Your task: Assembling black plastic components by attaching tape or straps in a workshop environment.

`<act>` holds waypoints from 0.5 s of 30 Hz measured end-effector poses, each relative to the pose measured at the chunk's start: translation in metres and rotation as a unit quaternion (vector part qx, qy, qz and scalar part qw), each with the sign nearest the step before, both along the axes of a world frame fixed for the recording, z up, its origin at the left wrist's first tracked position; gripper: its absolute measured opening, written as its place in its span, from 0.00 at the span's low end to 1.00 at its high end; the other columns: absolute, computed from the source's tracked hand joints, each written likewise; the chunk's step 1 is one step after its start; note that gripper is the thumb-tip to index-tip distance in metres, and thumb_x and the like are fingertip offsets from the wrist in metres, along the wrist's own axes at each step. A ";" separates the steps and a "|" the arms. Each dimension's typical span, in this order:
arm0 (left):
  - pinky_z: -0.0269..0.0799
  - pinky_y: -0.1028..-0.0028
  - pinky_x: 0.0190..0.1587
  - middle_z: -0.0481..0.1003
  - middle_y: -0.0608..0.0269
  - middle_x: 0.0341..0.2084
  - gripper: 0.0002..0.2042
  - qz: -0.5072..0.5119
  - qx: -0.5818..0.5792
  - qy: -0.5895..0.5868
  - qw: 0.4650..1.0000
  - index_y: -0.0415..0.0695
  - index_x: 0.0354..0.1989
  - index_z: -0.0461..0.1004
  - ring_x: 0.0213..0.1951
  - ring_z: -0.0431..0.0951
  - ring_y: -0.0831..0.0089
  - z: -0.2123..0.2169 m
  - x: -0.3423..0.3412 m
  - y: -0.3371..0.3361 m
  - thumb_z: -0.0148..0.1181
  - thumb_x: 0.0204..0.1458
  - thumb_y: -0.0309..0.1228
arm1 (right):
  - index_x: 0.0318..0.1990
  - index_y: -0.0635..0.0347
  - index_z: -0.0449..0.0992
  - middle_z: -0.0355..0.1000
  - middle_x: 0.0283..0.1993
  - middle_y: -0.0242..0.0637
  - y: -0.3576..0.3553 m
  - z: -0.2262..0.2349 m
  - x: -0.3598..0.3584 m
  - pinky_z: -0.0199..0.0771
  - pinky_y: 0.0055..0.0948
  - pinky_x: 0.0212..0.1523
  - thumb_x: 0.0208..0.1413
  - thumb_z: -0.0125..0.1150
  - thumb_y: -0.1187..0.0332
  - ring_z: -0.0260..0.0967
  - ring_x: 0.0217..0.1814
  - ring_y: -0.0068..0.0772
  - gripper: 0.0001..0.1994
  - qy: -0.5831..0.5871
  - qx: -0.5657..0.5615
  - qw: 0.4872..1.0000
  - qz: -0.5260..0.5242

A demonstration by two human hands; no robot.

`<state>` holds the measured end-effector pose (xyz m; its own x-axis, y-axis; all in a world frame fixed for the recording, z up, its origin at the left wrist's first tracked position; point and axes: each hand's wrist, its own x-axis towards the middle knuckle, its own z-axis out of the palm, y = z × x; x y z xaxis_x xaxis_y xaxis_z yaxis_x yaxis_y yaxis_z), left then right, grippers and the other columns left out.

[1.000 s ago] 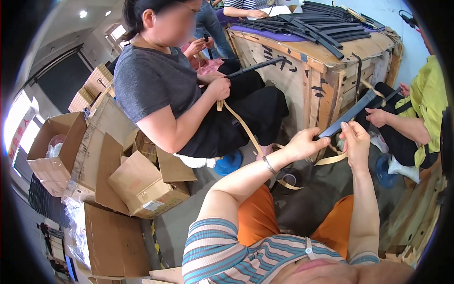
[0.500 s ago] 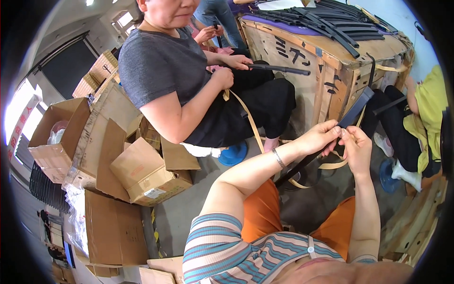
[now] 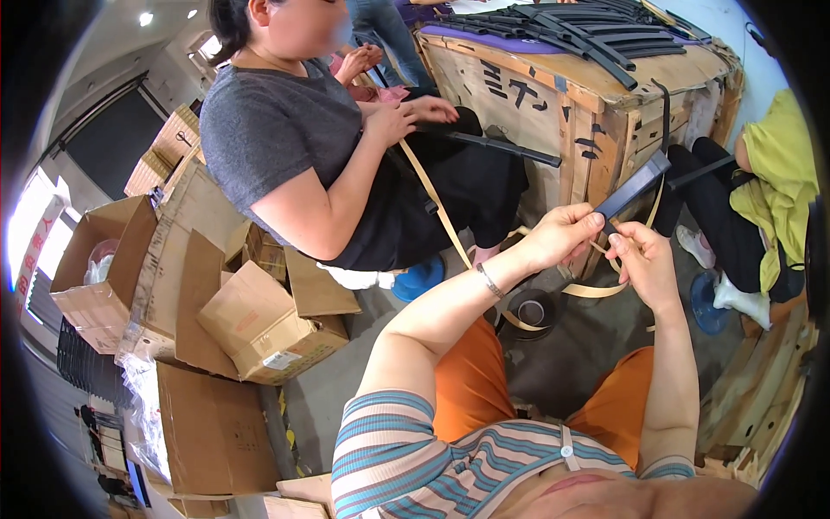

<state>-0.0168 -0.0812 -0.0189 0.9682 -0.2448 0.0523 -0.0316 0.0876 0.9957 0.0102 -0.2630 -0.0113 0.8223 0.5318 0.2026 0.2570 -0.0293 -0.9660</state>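
Observation:
My left hand (image 3: 566,235) is closed on the lower end of a flat black bar (image 3: 634,184), which slants up and away to the right. Close beside it, my right hand (image 3: 644,259) has its fingers pinched together by the bar's near end. A thin tan strip (image 3: 596,289) runs from around my fingers and loops below them; which part of it the right fingers grip is hard to make out. Under the hands, on the floor, lies a dark roll of strip (image 3: 530,309).
A co-worker in a grey shirt (image 3: 259,130) sits at left with a black bar (image 3: 510,149) across the lap. Ahead, a wooden crate (image 3: 519,86) carries many black bars (image 3: 596,39). Another person in yellow (image 3: 778,173) sits right. Cardboard boxes (image 3: 268,320) stand left.
My hands have drawn slightly apart and the bar has shifted up, its lower part no longer showing below them. The co-worker's far hand has come off their bar. The whole view has shifted slightly.

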 end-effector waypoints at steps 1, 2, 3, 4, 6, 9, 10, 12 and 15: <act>0.52 0.85 0.14 0.61 0.74 0.11 0.15 0.022 0.011 0.005 1.000 0.44 0.25 0.66 0.12 0.58 0.86 0.002 -0.001 -0.001 0.47 0.57 0.41 | 0.36 0.65 0.72 0.69 0.22 0.29 -0.002 -0.003 0.002 0.59 0.13 0.15 0.56 0.53 0.66 0.58 0.16 0.11 0.09 -0.009 -0.006 1.000 0.004; 0.49 0.84 0.14 0.60 0.74 0.10 0.14 0.041 0.010 -0.002 0.999 0.44 0.24 0.66 0.12 0.56 0.87 0.003 0.000 -0.004 0.47 0.57 0.40 | 0.35 0.64 0.72 0.69 0.22 0.28 -0.004 -0.005 0.004 0.60 0.14 0.15 0.56 0.53 0.66 0.58 0.16 0.11 0.09 -0.018 -0.012 1.000 0.007; 0.49 0.84 0.14 0.60 0.74 0.10 0.14 0.040 0.011 -0.001 0.999 0.44 0.24 0.66 0.12 0.56 0.87 0.003 0.000 -0.004 0.47 0.57 0.40 | 0.35 0.64 0.72 0.69 0.22 0.28 -0.005 -0.005 0.005 0.60 0.14 0.15 0.56 0.53 0.66 0.58 0.16 0.11 0.09 -0.017 -0.011 1.000 0.006; 0.49 0.84 0.14 0.60 0.75 0.10 0.14 0.053 0.025 -0.006 0.998 0.45 0.24 0.66 0.12 0.55 0.87 0.004 0.000 -0.004 0.47 0.57 0.40 | 0.34 0.64 0.73 0.69 0.25 0.30 -0.007 -0.005 0.007 0.62 0.15 0.19 0.55 0.54 0.67 0.61 0.19 0.13 0.08 -0.032 -0.050 0.998 0.003; 0.49 0.84 0.13 0.59 0.75 0.09 0.13 0.067 0.033 -0.007 0.997 0.45 0.25 0.66 0.12 0.54 0.87 0.007 -0.001 -0.005 0.47 0.57 0.40 | 0.33 0.64 0.73 0.70 0.29 0.32 -0.008 -0.008 0.008 0.65 0.16 0.23 0.55 0.55 0.68 0.64 0.22 0.15 0.08 -0.045 -0.089 0.995 -0.002; 0.49 0.84 0.14 0.59 0.75 0.09 0.13 0.078 0.050 0.001 0.996 0.44 0.25 0.66 0.12 0.54 0.88 0.007 -0.001 -0.003 0.47 0.57 0.40 | 0.32 0.65 0.72 0.68 0.39 0.39 -0.004 -0.011 0.009 0.68 0.22 0.36 0.51 0.59 0.69 0.68 0.35 0.26 0.08 -0.225 -0.038 0.973 -0.041; 0.49 0.84 0.14 0.59 0.76 0.10 0.13 0.070 0.052 0.001 0.996 0.45 0.26 0.66 0.12 0.55 0.88 0.006 -0.001 -0.003 0.48 0.57 0.40 | 0.32 0.66 0.72 0.66 0.41 0.42 -0.004 -0.010 0.008 0.66 0.24 0.42 0.49 0.60 0.70 0.67 0.40 0.31 0.08 -0.288 -0.054 0.954 -0.057; 0.49 0.84 0.14 0.59 0.76 0.10 0.13 0.063 0.059 -0.006 0.996 0.45 0.26 0.66 0.12 0.55 0.88 0.000 0.000 -0.003 0.48 0.57 0.41 | 0.32 0.66 0.72 0.65 0.44 0.44 -0.001 -0.007 0.007 0.64 0.27 0.47 0.46 0.61 0.70 0.66 0.45 0.36 0.09 -0.349 -0.070 0.932 -0.073; 0.49 0.85 0.14 0.60 0.76 0.12 0.14 0.037 0.074 -0.013 0.997 0.45 0.27 0.66 0.13 0.55 0.88 -0.004 0.001 -0.005 0.48 0.57 0.41 | 0.30 0.65 0.71 0.66 0.39 0.42 0.003 -0.007 0.005 0.63 0.28 0.46 0.44 0.62 0.71 0.66 0.44 0.37 0.08 -0.328 0.005 0.943 -0.057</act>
